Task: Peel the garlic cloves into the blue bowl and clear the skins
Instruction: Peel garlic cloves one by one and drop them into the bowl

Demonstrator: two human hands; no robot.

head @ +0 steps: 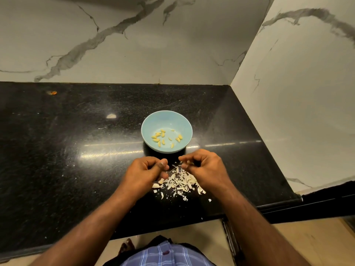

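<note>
Both hands hover side by side just above the black counter (57,150), near its front edge and a little toward its right end. The left hand (146,171) has its fingers curled inward with the thumb laid across them; whether it pinches anything is hard to tell, since nothing shows between the fingertips. The right hand (203,166) is also curled, thumb and first fingers drawn together around something small and pale that looks like a garlic clove (189,163), though it is mostly hidden. The two hands are close but not touching. Directly beneath and between them, spreading toward the front edge, lies a heap of papery white skins (180,182), with a few loose flakes scattered just in front of it. Just beyond the hands, toward the back wall, the blue bowl (153,120) stands upright on the counter, its near rim just short of the fingertips. Inside it lie about a dozen yellowish peeled cloves (159,136), spread loosely over the bottom. Farther out, a small orange speck (51,92) sits by the counter's back edge on the left, below the marble wall (134,54).
</note>
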